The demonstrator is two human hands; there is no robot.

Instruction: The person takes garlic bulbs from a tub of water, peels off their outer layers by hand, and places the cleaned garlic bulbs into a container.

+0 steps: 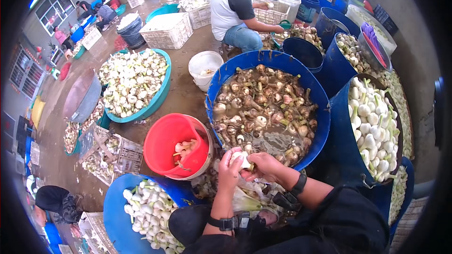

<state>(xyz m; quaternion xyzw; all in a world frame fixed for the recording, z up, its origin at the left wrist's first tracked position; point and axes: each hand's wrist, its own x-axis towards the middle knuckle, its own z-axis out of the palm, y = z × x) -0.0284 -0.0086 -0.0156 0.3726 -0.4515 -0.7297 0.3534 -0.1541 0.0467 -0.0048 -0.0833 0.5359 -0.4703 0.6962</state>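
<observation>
Both of my hands meet over the near rim of a round blue tub [325, 129] that holds murky water and many brown, unpeeled garlic bulbs [252, 99]. Between my fingers is a whitish garlic bulb [243, 160], partly covered by them. My left hand [228, 168] grips it from the left, fingers closed. From the other side my right hand [263, 166] holds it too, its fingertips curled against the bulb. Peeled skins and leaves [247, 200] lie below my hands.
Left of my hands stands a red bucket [157, 136] with a few garlic pieces. Blue barrels of white garlic [374, 131] flank me on the right and lower left. A green basin [162, 94] brims with bulbs. Beyond the tub, a person [230, 14] crouches among crates.
</observation>
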